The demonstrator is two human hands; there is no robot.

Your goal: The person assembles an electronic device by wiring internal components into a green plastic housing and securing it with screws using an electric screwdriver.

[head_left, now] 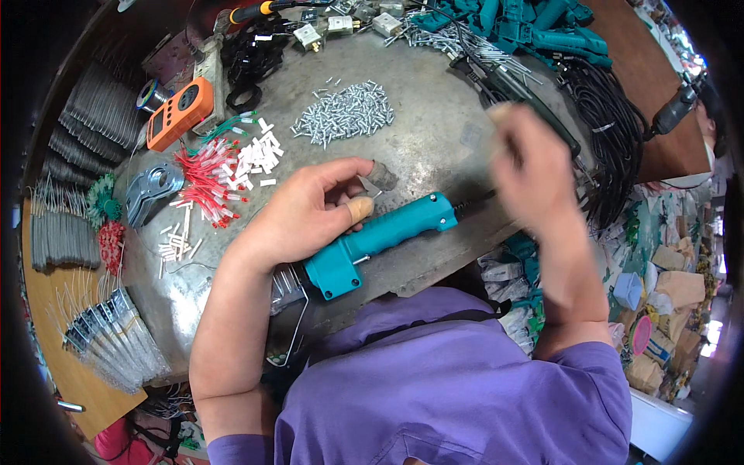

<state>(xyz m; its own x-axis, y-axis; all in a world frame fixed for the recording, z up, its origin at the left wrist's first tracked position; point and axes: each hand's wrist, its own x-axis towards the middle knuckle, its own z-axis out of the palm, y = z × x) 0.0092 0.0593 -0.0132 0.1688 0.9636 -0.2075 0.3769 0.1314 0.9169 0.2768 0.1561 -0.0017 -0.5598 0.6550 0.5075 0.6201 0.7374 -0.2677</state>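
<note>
My teal handle (397,231) looks joined, one screw (362,260) standing proud, seemingly undriven; whether my left grip (308,208) or blurred right grip (533,167) is closed, I cannot tell.

Grey worktable's (430,101) flanked by wood-coloured boards (676,151) both sides, and some bright light's (711,333) caught far right.

2 hands (308,208), 1 orange meter (180,114)
</note>
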